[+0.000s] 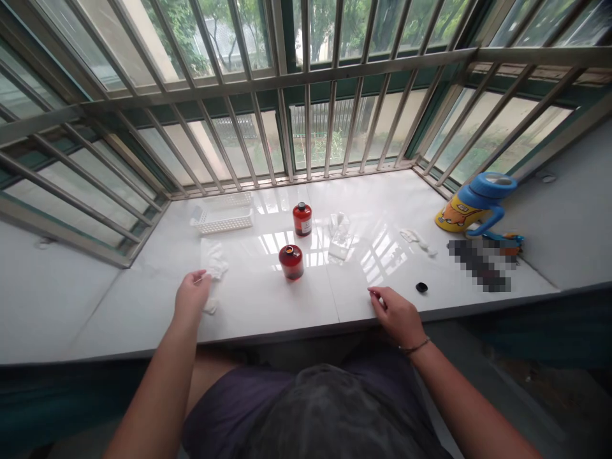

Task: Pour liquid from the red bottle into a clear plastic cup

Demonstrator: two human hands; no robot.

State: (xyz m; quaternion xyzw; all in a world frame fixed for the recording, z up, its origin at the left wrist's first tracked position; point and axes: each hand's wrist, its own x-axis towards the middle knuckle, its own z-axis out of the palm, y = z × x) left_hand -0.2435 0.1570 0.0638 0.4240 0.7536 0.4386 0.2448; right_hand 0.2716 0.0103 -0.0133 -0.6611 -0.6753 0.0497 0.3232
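My left hand (pixel 192 298) is closed in a pinch at the left of the white ledge. At its fingertips is something thin and pale, too small to name, beside a crumpled white tissue or wrapper (pixel 216 258). My right hand (pixel 396 313) rests at the front edge, fingertips pressed together; whatever they may hold is hidden. A black cap (pixel 421 287) lies to its right. Between my hands stands an uncapped red glass bottle (pixel 291 262), its mouth showing. Behind it is a second red bottle (pixel 302 220) with a dark cap and a white label.
A white perforated basket (pixel 224 222) sits at the back left. Clear plastic packaging (pixel 340 236) lies right of the bottles, with a crumpled white piece (pixel 417 241) farther right. A blue and yellow flask (pixel 471 205) stands by the right wall. Metal bars (pixel 306 79) enclose the ledge.
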